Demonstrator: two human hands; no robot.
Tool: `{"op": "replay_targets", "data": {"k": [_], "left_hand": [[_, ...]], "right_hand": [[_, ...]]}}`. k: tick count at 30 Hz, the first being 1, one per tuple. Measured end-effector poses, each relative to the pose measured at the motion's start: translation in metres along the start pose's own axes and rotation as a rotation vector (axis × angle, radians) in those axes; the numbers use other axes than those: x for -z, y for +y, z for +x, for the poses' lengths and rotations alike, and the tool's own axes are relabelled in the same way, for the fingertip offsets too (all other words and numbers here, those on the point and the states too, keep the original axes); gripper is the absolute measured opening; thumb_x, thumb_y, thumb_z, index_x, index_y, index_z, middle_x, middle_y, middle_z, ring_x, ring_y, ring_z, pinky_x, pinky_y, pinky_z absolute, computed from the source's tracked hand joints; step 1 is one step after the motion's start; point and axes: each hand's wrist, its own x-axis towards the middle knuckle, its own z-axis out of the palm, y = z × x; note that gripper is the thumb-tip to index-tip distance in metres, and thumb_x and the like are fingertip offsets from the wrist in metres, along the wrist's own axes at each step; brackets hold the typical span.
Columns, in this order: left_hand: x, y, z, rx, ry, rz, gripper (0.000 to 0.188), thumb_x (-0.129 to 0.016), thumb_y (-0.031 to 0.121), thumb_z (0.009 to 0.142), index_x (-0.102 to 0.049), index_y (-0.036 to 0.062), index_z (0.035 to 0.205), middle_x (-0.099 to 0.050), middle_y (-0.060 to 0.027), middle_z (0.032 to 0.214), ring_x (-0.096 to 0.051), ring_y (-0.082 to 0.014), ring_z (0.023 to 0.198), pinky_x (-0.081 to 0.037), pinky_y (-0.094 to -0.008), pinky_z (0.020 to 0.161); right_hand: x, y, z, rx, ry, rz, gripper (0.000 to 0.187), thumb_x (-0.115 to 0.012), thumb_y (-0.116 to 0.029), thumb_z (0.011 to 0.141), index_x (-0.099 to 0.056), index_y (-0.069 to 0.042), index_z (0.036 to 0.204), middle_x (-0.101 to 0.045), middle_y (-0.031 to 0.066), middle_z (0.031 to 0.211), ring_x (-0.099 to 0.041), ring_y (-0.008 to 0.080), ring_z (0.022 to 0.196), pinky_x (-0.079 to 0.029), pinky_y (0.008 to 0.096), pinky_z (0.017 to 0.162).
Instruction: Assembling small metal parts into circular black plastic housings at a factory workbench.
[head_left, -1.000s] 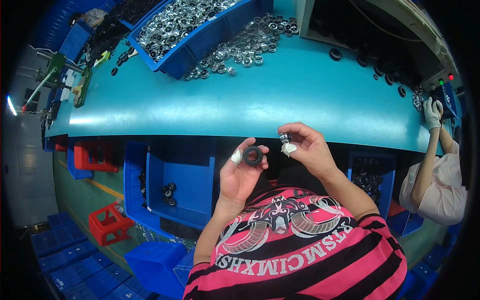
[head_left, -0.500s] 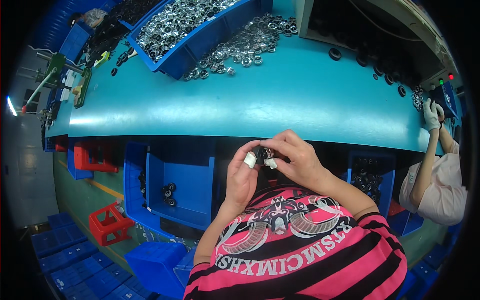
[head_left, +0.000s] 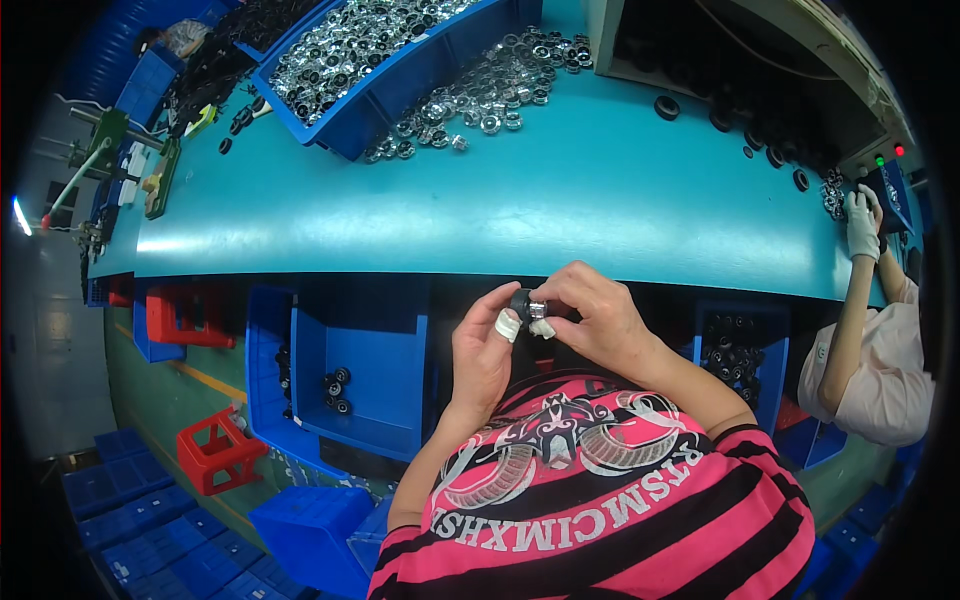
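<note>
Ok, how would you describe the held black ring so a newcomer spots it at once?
Start at the long turquoise table and drop just below the middle of its near edge. There the left hand's grip has the black ring, beside a shiny silver piece in the right hand's grip. Unlike the loose black rings on the table, this one is held.

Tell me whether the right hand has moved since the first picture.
Yes. The right hand has moved left, away from the blue bin under the table at right.
</note>
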Motion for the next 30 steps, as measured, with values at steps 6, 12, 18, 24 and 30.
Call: {"op": "replay_targets", "data": {"k": [6, 12, 18, 24, 30], "left_hand": [[0.002, -0.001, 0.000, 0.022, 0.006, 0.146, 0.038, -0.057, 0.014, 0.109, -0.058, -0.0030, 0.143, -0.069, -0.0062, 0.119, -0.064, -0.0114, 0.107, -0.050, -0.0275, 0.097], [-0.007, -0.001, 0.000, 0.064, 0.009, 0.067, 0.039, -0.053, 0.019, 0.112, -0.057, -0.0025, 0.144, -0.069, -0.0037, 0.117, -0.063, -0.0087, 0.105, -0.050, -0.0244, 0.092], [-0.006, -0.007, -0.002, 0.029, -0.039, 0.185, 0.039, -0.055, 0.015, 0.110, -0.053, -0.0015, 0.146, -0.066, -0.0062, 0.123, -0.064, -0.0103, 0.106, -0.051, -0.0256, 0.093], [-0.002, -0.008, 0.002, 0.054, 0.045, 0.045, 0.033, -0.060, 0.014, 0.108, -0.055, 0.0008, 0.138, -0.066, -0.0083, 0.120, -0.067, -0.0136, 0.100, -0.055, -0.0282, 0.088], [0.009, -0.008, 0.003, 0.001, 0.041, -0.069, 0.028, -0.063, 0.020, 0.107, -0.059, 0.0047, 0.130, -0.069, -0.0101, 0.100, -0.065, -0.0134, 0.082, -0.053, -0.0266, 0.067]], "right_hand": [[-0.006, 0.004, -0.006, -0.043, 0.020, 0.042, 0.031, -0.082, 0.000, 0.076, -0.067, -0.005, 0.103, -0.063, 0.0089, 0.092, -0.070, 0.0226, 0.075, -0.058, 0.0350, 0.066], [-0.009, 0.005, -0.010, 0.015, 0.060, 0.030, 0.028, -0.081, 0.001, 0.077, -0.066, -0.004, 0.100, -0.063, 0.0091, 0.092, -0.070, 0.0220, 0.075, -0.058, 0.0349, 0.065], [-0.012, 0.003, -0.011, 0.044, 0.059, -0.054, 0.028, -0.081, 0.002, 0.076, -0.067, -0.004, 0.100, -0.064, 0.0095, 0.094, -0.071, 0.0238, 0.080, -0.058, 0.0358, 0.067], [-0.010, -0.008, -0.004, -0.023, -0.023, 0.177, 0.032, -0.081, -0.001, 0.080, -0.069, -0.003, 0.109, -0.066, 0.0108, 0.101, -0.072, 0.0231, 0.086, -0.060, 0.0334, 0.074], [-0.007, 0.012, -0.011, -0.199, -0.086, 0.280, 0.038, -0.079, -0.010, 0.088, -0.071, -0.004, 0.125, -0.068, 0.0114, 0.106, -0.072, 0.0205, 0.087, -0.060, 0.0310, 0.076]]}}
